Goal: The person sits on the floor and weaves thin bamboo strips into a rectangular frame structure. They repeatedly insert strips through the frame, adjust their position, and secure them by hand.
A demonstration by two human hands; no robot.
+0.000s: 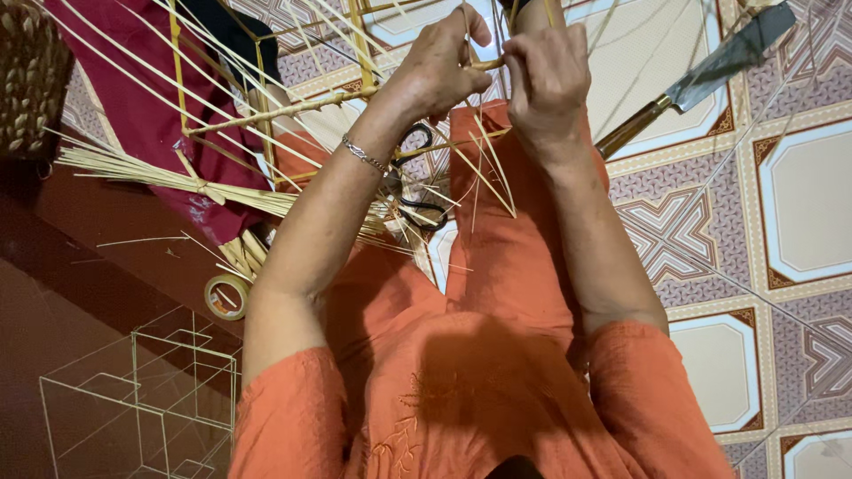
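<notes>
My left hand [439,66] and my right hand [543,75] meet near the top middle, both pinching a thin bamboo stick [293,108] that belongs to a frame of yellow sticks [266,98]. The left fingers close around the stick's joint; the right fingers grip it from the other side. A thin bracelet [364,155] sits on my left wrist. Black-handled scissors [417,177] lie on my orange lap below the hands, among loose slivers.
A large knife with a wooden handle [701,80] lies on the patterned tile floor at upper right. A bundle of bamboo strips [151,173] and a tape roll [226,295] lie at left. A finished stick frame [142,399] stands lower left; a woven basket [31,75] at upper left.
</notes>
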